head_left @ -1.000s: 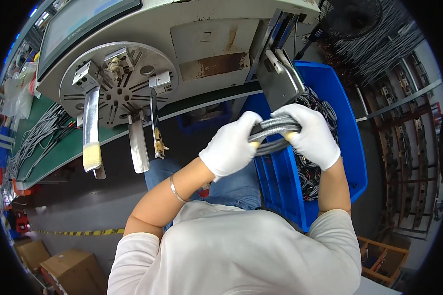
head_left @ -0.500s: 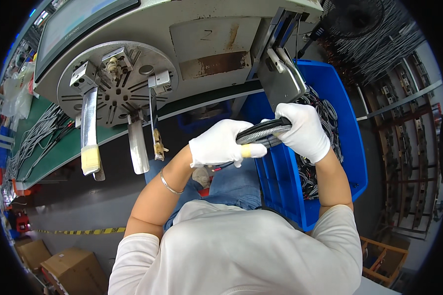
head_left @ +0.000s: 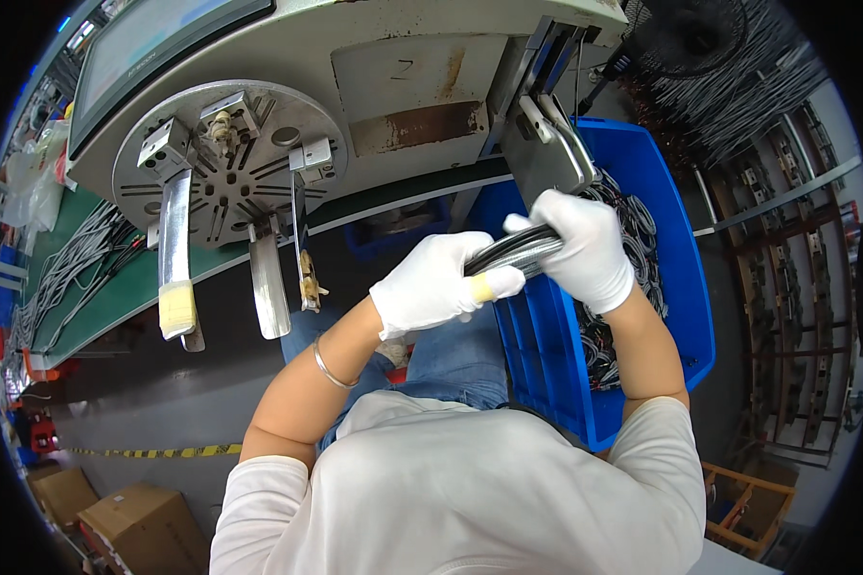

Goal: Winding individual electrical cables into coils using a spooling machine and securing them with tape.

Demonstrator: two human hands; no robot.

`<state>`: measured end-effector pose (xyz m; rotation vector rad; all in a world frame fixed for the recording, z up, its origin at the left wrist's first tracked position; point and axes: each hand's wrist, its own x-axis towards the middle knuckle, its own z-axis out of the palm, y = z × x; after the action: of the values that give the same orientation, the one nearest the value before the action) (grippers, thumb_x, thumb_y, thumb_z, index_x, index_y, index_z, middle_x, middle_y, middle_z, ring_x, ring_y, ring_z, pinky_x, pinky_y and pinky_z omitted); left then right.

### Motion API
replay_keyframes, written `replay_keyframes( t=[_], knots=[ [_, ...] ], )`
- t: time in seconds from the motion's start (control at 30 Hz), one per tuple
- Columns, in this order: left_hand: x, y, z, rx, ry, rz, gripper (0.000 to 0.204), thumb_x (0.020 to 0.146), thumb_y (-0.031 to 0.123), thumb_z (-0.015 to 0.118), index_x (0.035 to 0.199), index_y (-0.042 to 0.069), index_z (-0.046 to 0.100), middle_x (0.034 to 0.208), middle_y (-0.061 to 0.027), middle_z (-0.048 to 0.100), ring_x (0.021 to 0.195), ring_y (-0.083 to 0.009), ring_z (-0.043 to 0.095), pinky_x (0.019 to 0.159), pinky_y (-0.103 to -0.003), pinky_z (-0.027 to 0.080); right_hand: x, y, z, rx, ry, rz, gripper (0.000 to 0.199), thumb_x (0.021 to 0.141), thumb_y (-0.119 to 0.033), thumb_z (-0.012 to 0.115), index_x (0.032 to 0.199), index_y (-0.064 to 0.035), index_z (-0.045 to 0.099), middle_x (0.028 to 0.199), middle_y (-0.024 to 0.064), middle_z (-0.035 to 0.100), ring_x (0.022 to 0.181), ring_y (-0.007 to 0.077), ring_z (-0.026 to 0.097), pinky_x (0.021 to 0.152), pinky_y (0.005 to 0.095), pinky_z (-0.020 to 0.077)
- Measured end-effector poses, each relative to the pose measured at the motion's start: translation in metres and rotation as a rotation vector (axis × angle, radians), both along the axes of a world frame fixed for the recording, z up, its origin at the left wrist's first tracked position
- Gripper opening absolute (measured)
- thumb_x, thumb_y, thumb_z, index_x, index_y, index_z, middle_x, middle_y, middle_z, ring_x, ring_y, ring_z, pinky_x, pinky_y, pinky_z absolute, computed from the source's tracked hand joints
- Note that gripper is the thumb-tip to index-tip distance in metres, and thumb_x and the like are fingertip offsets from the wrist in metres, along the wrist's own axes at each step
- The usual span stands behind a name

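A coiled bundle of black and grey cable is stretched between my two gloved hands, in front of my knees. My left hand, in a white glove with yellow tape round the thumb, is closed on the bundle's left end. My right hand, also white-gloved, wraps round its right end at the near edge of a blue bin. The palms and fingers hide both ends of the coil. Many coiled cables lie inside the bin, to the right of my right hand.
A round metal plate with several protruding arms faces me at the left, on a pale machine. Straight cables lie on a green bench at far left. A black fan and racks stand right.
My right hand has turned and shifted slightly left and up over the bundle. The cable tilts more steeply now, and my left hand has barely moved.
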<state>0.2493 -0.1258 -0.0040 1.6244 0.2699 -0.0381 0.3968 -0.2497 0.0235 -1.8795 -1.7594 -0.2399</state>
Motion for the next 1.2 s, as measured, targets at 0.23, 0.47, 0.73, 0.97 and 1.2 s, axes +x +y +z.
replay_keyframes(
  t=[0.23, 0.47, 0.73, 0.97, 1.2],
  knots=[
    [0.009, -0.01, 0.033, 0.243, -0.064, -0.035, 0.039, 0.088, 0.04, 0.062, 0.091, 0.002, 0.063, 0.068, -0.0072, 0.058, 0.061, -0.0145, 0.057, 0.061, -0.029, 0.048, 0.005, -0.005, 0.023, -0.116, 0.108, 0.055, 0.024, 0.072, -0.007, 0.074, 0.069, -0.0055, 0.051, 0.058, 0.0092, 0.051, 0.052, 0.0193, 0.054, 0.05, 0.0298, 0.0423],
    [0.018, -0.048, 0.065, 1.089, -1.087, 0.517, 0.029, 0.074, 0.026, 0.068, 0.086, 0.0, 0.064, 0.078, -0.0133, 0.061, 0.07, -0.0351, 0.059, 0.068, -0.036, 0.05, 0.05, -0.037, 0.05, 0.284, 0.234, -0.04, 0.02, 0.083, -0.014, 0.067, 0.071, -0.0041, 0.055, 0.057, 0.0046, 0.051, 0.049, 0.0122, 0.049, 0.045, 0.0272, 0.0389],
    [0.036, -0.087, 0.008, 0.386, -0.575, 0.052, 0.021, 0.079, 0.01, 0.067, 0.096, 0.0, 0.061, 0.084, -0.0147, 0.061, 0.074, -0.0189, 0.063, 0.07, -0.031, 0.052, 0.105, -0.052, 0.023, 0.673, 1.429, 0.361, 0.006, 0.085, -0.001, 0.057, 0.082, -0.0064, 0.054, 0.058, -0.0017, 0.045, 0.043, 0.0065, 0.037, 0.041, 0.0236, 0.028],
    [0.108, -0.066, 0.004, 0.025, -0.88, 0.489, 0.028, 0.088, 0.02, 0.065, 0.106, 0.001, 0.053, 0.077, -0.0048, 0.061, 0.058, -0.0099, 0.058, 0.05, -0.022, 0.048, 0.07, 0.0, 0.024, 0.581, 2.05, 0.737, 0.011, 0.089, -0.007, 0.056, 0.078, -0.0076, 0.053, 0.057, -0.0022, 0.043, 0.044, 0.0075, 0.036, 0.043, 0.0259, 0.0317],
    [0.114, -0.026, 0.037, -0.379, -0.599, 0.604, 0.018, 0.09, 0.02, 0.062, 0.091, 0.004, 0.055, 0.06, -0.0015, 0.055, 0.041, -0.0071, 0.048, 0.037, -0.02, 0.039, 0.064, 0.041, 0.032, 0.821, 0.867, -0.117, 0.024, 0.093, -0.018, 0.055, 0.076, -0.0005, 0.06, 0.065, 0.0038, 0.059, 0.051, 0.0117, 0.052, 0.053, 0.027, 0.0422]
  ],
)
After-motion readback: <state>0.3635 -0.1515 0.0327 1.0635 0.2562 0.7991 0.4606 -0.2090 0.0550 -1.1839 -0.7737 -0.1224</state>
